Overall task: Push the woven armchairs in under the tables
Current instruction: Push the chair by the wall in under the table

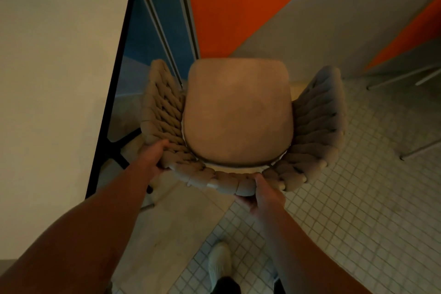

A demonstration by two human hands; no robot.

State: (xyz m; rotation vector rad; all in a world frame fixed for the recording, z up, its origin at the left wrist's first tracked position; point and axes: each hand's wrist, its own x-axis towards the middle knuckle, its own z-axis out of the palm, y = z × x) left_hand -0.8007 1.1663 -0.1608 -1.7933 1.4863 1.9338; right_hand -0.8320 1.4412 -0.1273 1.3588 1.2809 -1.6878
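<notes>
A woven armchair [238, 112] with a tan seat cushion and thick beige rope weave stands below me, its backrest toward me. My left hand [155, 155] grips the left rear curve of the woven back. My right hand [265, 194] clasps the rear rim from beneath, right of the middle. A pale table [55, 83] with a dark edge lies to the left, and the chair stands beside it, not under it. The table's black base [119, 148] shows beneath the edge.
An orange and grey wall [250, 7] rises just beyond the chair, with a blue panel and metal rails at its left. Thin metal legs [405, 79] of other furniture stand at the right. White mosaic tiles [358, 222] cover the floor; my shoe [219, 260] is below.
</notes>
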